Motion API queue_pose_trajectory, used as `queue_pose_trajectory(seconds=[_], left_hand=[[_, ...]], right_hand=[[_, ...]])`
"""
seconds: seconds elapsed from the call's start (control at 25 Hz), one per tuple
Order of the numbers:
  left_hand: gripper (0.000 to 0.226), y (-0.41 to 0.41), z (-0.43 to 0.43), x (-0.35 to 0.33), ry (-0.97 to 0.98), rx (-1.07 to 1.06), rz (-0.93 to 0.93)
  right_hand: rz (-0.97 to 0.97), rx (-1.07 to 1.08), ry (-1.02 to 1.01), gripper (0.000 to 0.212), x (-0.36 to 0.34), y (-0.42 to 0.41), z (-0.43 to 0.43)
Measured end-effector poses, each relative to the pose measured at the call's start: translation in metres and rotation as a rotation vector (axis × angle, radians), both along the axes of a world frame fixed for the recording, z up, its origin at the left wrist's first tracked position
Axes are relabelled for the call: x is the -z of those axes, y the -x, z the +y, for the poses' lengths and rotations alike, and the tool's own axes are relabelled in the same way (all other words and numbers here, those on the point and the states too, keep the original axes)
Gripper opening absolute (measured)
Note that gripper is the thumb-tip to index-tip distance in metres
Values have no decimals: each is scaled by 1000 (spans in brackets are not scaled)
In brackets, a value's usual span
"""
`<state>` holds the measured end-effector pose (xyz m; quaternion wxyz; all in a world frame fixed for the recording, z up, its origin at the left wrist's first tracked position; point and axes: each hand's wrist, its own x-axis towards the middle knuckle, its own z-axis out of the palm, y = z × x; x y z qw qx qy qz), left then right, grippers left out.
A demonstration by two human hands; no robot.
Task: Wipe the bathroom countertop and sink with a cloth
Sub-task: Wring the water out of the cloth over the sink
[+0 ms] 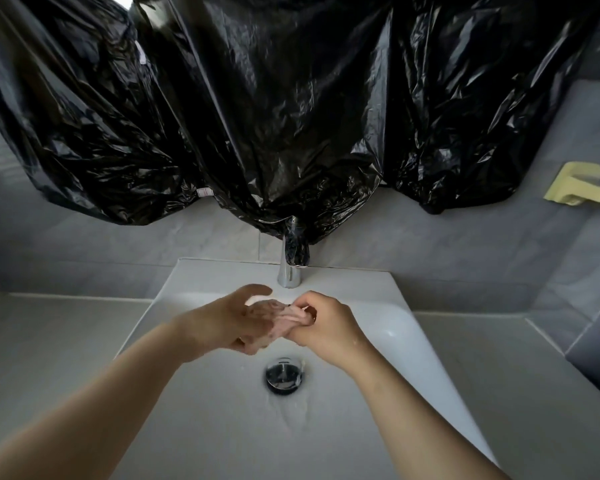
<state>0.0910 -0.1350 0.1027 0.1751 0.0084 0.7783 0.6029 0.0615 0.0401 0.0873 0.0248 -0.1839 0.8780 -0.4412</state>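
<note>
With the left hand (229, 320) cupping and the right hand (326, 323) pinching a small bunched pale-pink cloth (286, 315) over the white ceramic sink (187, 410), at 12 o'clock from its round chrome drain (284, 375), the person is seemingly preparing it, leaving the pale grey surface (49, 341) and the basin to wipe.
</note>
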Motion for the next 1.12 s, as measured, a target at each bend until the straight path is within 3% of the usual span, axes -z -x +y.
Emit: queue_pose_trajectory(seconds=[0.08,0.16,0.28,0.36,0.44,0.52,0.56,0.64,0.72,0.76,0.8,0.84,0.92,1.0,1.08,1.12], left_hand=[[36,-4,7,4,388,180,86],[30,-7,18,11,604,218,117],[26,0,26,27,826,87,235],[17,4,28,31,784,45,136],[9,3,27,28,419,-24,-91],[4,-1,23,20,50,28,-273],[6,-2,21,19,-14,79,-324],[6,-3,22,16,83,172,-352],[7,1,26,21,520,188,-196],[6,3,28,22,804,179,-75],[8,5,30,26,1063,158,79],[13,6,32,31,1250,125,260],[21,9,26,48,1489,115,744],[22,7,18,61,1479,172,1133],[9,8,13,72,1375,197,1154],[8,6,15,71,1288,113,1043]], right_hand=[[-63,34,-15,11,6,-6,2],[-75,-19,-103,6,10,-10,4],[-224,-86,-112,13,9,-16,7],[-330,-59,68,42,10,-18,9],[-68,-94,79,56,18,-21,12],[239,-239,-219,68,28,-29,8],[332,-249,-371,73,33,-30,6],[607,-124,-484,67,38,-22,3],[688,-48,-630,37,35,-14,-3],[584,-67,-684,18,30,-11,-7],[353,-102,-696,15,27,-8,-9],[56,-138,-679,23,26,-5,-11],[-503,-196,-453,22,22,-4,-9],[-844,-262,-228,25,25,-2,-2],[-974,-277,-48,25,26,0,7],[-975,-263,59,25,24,-1,10]])
